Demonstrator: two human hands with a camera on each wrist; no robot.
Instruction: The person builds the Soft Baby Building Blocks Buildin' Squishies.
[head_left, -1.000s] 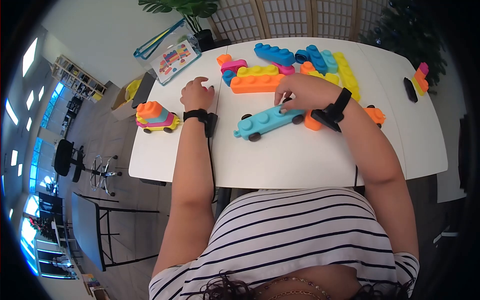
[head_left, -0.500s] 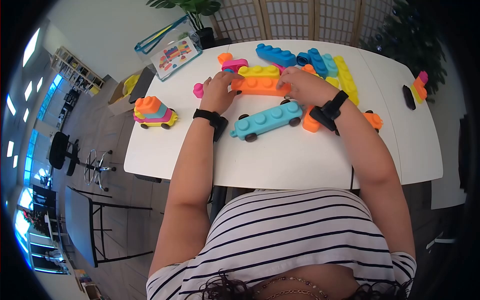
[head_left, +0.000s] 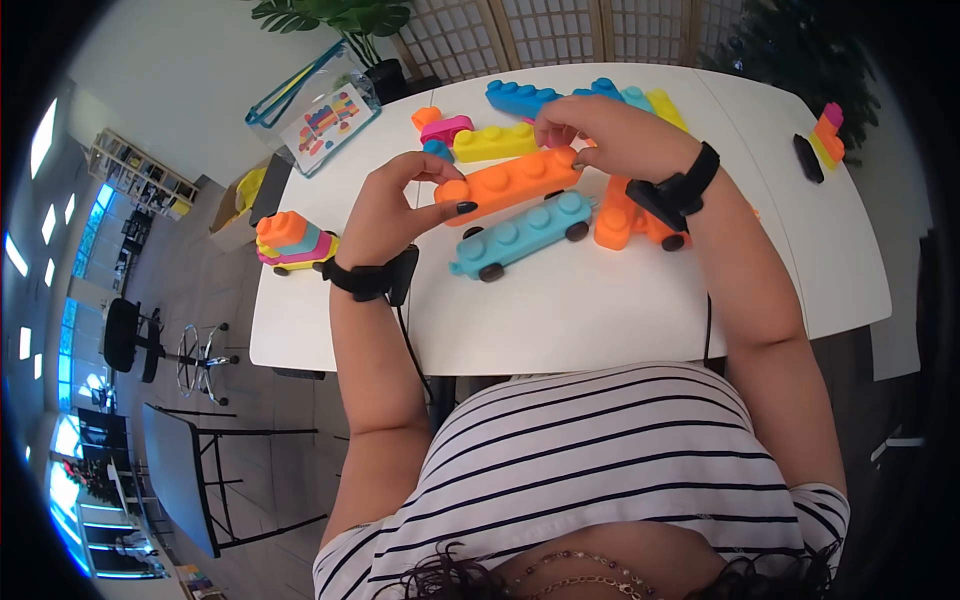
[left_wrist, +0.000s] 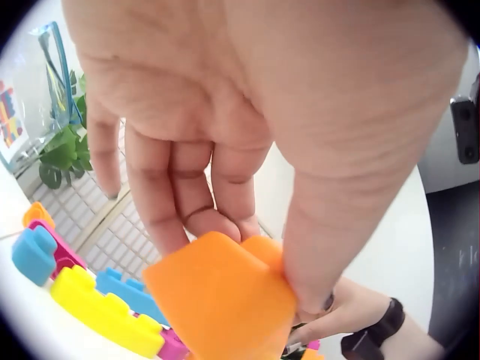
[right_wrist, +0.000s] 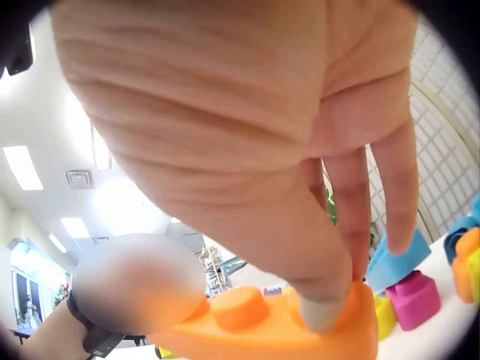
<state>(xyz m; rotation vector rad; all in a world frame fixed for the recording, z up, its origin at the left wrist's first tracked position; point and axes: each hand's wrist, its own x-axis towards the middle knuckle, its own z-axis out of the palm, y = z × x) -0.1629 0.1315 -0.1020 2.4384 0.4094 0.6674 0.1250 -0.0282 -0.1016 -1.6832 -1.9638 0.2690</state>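
Orange brick [head_left: 512, 186] was held lengthwise between both hands, just behind the teal wheeled base [head_left: 525, 238] on the white table [head_left: 560, 335]. Its left end was pinched by the left hand [head_left: 383, 208], thumb along the near side and fingers bent over the far side; its right end was pinched likewise by the right hand [head_left: 628, 137], with the thumb pressed close to the studs. Such a long piece was probably gripped at both ends so that it could be kept level and steered evenly. Whether its underside was touching the base could not be told from that angle. Near the far left edge, a clear bag [head_left: 288, 92] with blue trim was stood, a printed picture of coloured blocks showing at its front. Beyond the table, something yellow [head_left: 248, 190] was contained in a cardboard box [head_left: 233, 216].
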